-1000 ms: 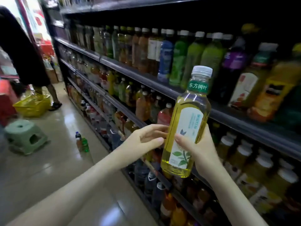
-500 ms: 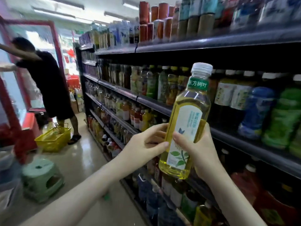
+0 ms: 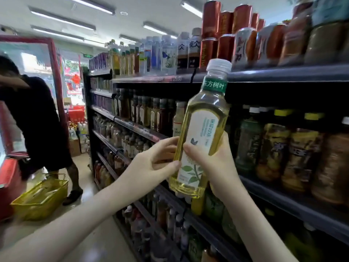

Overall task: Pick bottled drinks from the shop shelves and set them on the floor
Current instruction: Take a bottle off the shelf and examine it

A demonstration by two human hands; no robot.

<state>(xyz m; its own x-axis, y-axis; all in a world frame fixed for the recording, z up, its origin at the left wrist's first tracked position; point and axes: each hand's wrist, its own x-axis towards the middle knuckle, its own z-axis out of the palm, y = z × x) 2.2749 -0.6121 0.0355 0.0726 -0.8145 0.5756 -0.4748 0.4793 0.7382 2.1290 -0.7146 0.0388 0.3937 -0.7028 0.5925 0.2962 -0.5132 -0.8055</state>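
The bottle [image 3: 203, 129] holds pale yellow-green drink, with a white cap, a green neck band and a white label printed with green leaves. At eight o'clock, a yellow basket [image 3: 40, 198]. At one o'clock, red cans [image 3: 211, 19]. Dark shelves [image 3: 283, 74].

Dark multi-tier shop shelves [image 3: 283, 74] from 3 to 9 o'clock, packed with upright bottled drinks [image 3: 272, 154]; red cans [image 3: 211, 19] stacked at 1 o'clock. Floor [image 3: 85, 178]: yellow basket [image 3: 40, 198] at 8.

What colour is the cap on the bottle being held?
White, above a green neck band; the cap shows clearly in the head view.
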